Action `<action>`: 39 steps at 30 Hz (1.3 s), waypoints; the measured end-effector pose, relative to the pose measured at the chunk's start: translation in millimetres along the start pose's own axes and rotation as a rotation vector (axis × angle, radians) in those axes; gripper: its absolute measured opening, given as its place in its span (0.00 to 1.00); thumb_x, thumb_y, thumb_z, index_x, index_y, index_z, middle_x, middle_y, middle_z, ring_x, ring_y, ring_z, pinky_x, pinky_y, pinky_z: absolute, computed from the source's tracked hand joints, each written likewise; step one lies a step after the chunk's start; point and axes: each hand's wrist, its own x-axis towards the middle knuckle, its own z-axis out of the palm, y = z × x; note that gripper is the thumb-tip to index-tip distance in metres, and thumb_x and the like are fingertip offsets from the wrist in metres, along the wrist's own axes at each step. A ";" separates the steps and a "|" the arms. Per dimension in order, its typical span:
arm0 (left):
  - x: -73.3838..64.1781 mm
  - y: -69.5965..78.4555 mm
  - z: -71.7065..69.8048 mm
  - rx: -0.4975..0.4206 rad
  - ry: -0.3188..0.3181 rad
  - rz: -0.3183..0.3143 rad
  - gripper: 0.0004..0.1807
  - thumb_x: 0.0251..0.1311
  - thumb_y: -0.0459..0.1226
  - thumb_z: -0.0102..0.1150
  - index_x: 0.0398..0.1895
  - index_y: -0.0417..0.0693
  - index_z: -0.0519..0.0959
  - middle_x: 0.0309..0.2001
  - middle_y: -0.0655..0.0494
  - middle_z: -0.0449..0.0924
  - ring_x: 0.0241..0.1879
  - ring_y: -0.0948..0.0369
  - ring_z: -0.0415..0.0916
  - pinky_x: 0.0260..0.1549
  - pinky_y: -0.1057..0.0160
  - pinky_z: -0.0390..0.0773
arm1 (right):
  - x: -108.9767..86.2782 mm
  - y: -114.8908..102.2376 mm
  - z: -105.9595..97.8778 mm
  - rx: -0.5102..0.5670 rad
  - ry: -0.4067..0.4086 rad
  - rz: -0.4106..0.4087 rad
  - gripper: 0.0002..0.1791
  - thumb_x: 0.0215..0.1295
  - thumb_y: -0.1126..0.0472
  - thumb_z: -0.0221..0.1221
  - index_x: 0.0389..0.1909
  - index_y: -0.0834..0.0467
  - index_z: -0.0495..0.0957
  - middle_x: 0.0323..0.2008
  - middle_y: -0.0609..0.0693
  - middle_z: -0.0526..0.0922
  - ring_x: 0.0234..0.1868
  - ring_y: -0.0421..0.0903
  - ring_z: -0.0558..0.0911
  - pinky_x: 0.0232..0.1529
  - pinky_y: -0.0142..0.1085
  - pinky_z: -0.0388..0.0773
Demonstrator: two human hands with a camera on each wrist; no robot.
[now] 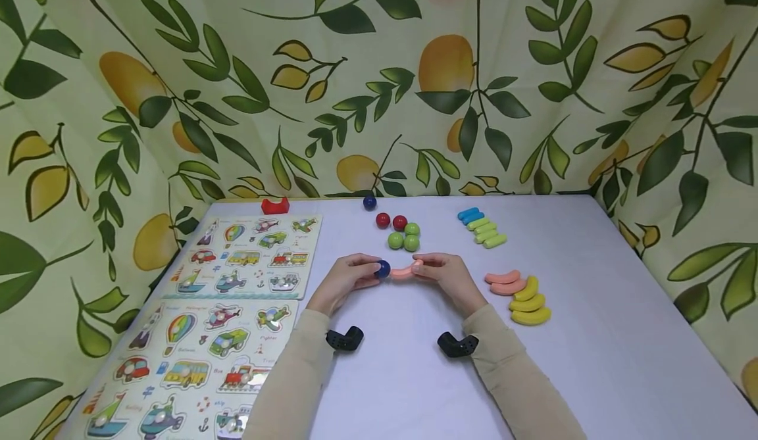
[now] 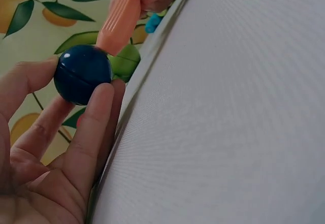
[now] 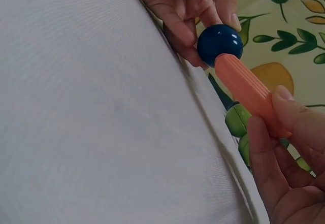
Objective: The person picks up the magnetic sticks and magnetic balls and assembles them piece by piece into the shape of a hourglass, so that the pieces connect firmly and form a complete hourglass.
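Note:
Between thumb and fingers my left hand (image 1: 348, 279) pinches a glossy dark blue ball (image 2: 83, 74). My right hand (image 1: 450, 277) grips the far end of a ribbed, curved pink rod (image 3: 249, 89). The rod's free end meets the ball, and both are held up over the white tabletop. In the head view the pair lies between the two hands, just in front of several green balls (image 1: 411, 243). Part of the ball is covered by my left fingertips, and part of the rod by my right fingers.
Two red balls (image 1: 383, 220) and another blue ball (image 1: 370, 202) lie behind the green ones. Blue rods (image 1: 471, 215) and light green rods (image 1: 490, 235) sit back right. Nearer right are pink rods (image 1: 505, 282) and yellow ones (image 1: 531, 314). Two picture puzzle boards (image 1: 204, 318) and a red piece (image 1: 275, 206) occupy the left.

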 end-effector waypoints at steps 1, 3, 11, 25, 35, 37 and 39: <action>0.4 -0.1 -0.5 0.001 -0.005 0.004 0.17 0.64 0.31 0.60 0.55 0.35 0.79 0.57 0.40 0.78 0.47 0.58 0.83 0.49 0.62 0.85 | 0.4 0.0 -0.1 -0.006 -0.004 -0.010 0.23 0.61 0.56 0.69 0.57 0.57 0.82 0.56 0.55 0.83 0.56 0.46 0.79 0.58 0.38 0.79; 0.4 -0.8 -1.6 -0.006 -0.013 0.003 0.18 0.65 0.31 0.60 0.57 0.35 0.78 0.59 0.40 0.77 0.48 0.58 0.83 0.49 0.63 0.84 | 1.0 0.2 -0.1 -0.002 -0.013 -0.020 0.23 0.61 0.56 0.69 0.57 0.58 0.82 0.56 0.56 0.83 0.53 0.44 0.81 0.57 0.37 0.81; -0.5 -2.2 -1.2 -0.037 0.025 0.000 0.17 0.65 0.32 0.61 0.55 0.36 0.78 0.54 0.42 0.80 0.43 0.60 0.84 0.47 0.64 0.85 | 0.8 2.5 3.7 0.020 -0.018 -0.016 0.22 0.61 0.57 0.69 0.56 0.58 0.82 0.53 0.55 0.84 0.45 0.39 0.82 0.51 0.33 0.83; -2.0 3.6 5.3 -0.139 -0.015 -0.052 0.27 0.65 0.31 0.61 0.67 0.47 0.70 0.53 0.39 0.81 0.41 0.58 0.87 0.45 0.62 0.85 | -1.0 0.7 12.6 0.077 -0.027 -0.054 0.19 0.61 0.63 0.68 0.52 0.64 0.80 0.46 0.54 0.84 0.39 0.39 0.83 0.44 0.29 0.84; 1.8 3.1 6.3 -0.106 0.070 -0.064 0.33 0.61 0.30 0.64 0.70 0.51 0.67 0.55 0.39 0.79 0.39 0.59 0.86 0.43 0.64 0.86 | 3.7 -7.0 9.9 -0.042 0.026 -0.014 0.23 0.61 0.53 0.68 0.54 0.59 0.80 0.53 0.55 0.82 0.51 0.46 0.80 0.58 0.40 0.80; 2.3 2.3 6.1 -0.099 0.090 -0.061 0.33 0.61 0.30 0.65 0.69 0.51 0.68 0.56 0.38 0.78 0.38 0.59 0.86 0.42 0.64 0.86 | 9.9 -9.3 5.3 -0.057 0.084 0.026 0.26 0.61 0.52 0.68 0.59 0.57 0.77 0.58 0.56 0.79 0.57 0.50 0.78 0.63 0.45 0.76; 2.2 1.9 5.7 -0.090 0.108 -0.060 0.32 0.60 0.30 0.65 0.69 0.51 0.69 0.56 0.39 0.78 0.38 0.59 0.86 0.42 0.65 0.86 | 17.0 -11.9 2.4 -0.061 0.110 0.052 0.30 0.61 0.51 0.68 0.63 0.56 0.74 0.63 0.57 0.76 0.62 0.53 0.75 0.66 0.48 0.73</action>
